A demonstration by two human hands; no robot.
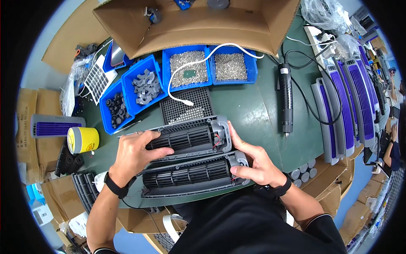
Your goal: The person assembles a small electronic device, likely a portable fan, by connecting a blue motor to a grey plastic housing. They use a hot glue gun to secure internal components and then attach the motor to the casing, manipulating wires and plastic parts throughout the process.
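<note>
Two long grey fan housings lie side by side in front of me, a far one (182,155) and a near one (186,191). Each has a black ribbed roller (182,139) inside and thin red wires at its right end. My left hand (136,153) grips the left end of the far housing, thumb and a finger over the roller. At the right, my right hand (256,163) spans both housings: its fingers lie along the far one's end and its thumb presses on the near one's end. Its other fingers are partly hidden.
Blue bins hold screws (189,59), grey clips (146,86) and black round parts (116,111). A black electric screwdriver (286,99) with a cable lies on the green table (258,108). Purple-grilled units (342,110) stand at right; a yellow container (86,140) at left. A cardboard box (198,36) is behind.
</note>
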